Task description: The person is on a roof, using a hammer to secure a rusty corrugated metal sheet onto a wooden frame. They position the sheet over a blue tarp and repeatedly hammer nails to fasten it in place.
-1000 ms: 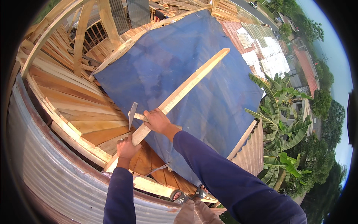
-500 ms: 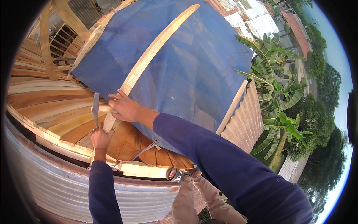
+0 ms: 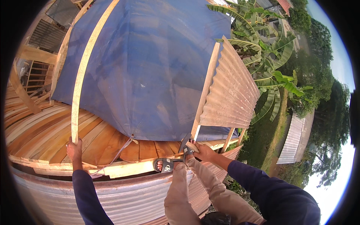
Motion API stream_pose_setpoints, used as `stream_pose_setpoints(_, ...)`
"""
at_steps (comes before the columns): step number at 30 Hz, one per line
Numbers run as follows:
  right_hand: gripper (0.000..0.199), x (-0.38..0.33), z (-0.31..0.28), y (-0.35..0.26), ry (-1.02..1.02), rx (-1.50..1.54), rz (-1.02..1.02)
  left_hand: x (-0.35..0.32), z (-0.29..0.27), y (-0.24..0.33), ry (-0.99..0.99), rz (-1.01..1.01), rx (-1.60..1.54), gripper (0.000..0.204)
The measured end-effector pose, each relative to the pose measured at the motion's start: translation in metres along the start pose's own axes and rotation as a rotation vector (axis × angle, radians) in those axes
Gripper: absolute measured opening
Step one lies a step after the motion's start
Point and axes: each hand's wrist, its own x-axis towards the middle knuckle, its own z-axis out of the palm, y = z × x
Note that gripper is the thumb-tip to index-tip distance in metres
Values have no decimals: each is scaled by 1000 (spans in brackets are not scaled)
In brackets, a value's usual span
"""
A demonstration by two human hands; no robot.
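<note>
My left hand (image 3: 74,149) is closed around the lower end of a long, pale wooden batten (image 3: 79,88). The batten stretches away over the blue tarp (image 3: 150,75) and leaves the top of the picture. At the right, close to my feet, my right hand (image 3: 205,153) grips the short wooden handle of a hammer (image 3: 184,142). Its dark metal head points left, next to one sandal (image 3: 164,165). Beneath the batten's near end lie reddish-brown wooden boards (image 3: 56,140), set side by side.
Corrugated metal roofing (image 3: 123,200) runs along the near side below the board edge. A corrugated sheet (image 3: 230,93) with a wooden edge strip slopes at the right. A pinkish cord (image 3: 118,154) ties the tarp's corner. Banana plants (image 3: 275,75) grow beyond, and timber framing (image 3: 37,55) stands far left.
My right hand has left the batten and swung right and nearer with the hammer. The left hand still holds the batten, which now stands more upright in view. The view has shifted.
</note>
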Motion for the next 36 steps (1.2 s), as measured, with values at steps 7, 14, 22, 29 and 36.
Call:
stream_pose_setpoints(7, 38, -109, 0, 116, 38, 158, 628, 6, 4, 7, -81, -70, -9, 67)
stream_pose_setpoints(14, 41, -150, 36, 132, 41, 396, 875, -7, -2, 14, -2, -154, 238, 90)
stream_pose_setpoints(22, 45, -187, 70, 94, -24, 539, 869, -151, 5, 147, 9, 206, 18, 80)
stream_pose_setpoints(29, 51, -176, 91, 60, -10, 690, 764, -251, 77, 185, -649, 410, -434, 39)
stream_pose_setpoints(36, 55, -194, 97, 60, -2, 847, 866, -352, 28, 258, -1088, 354, -567, 31)
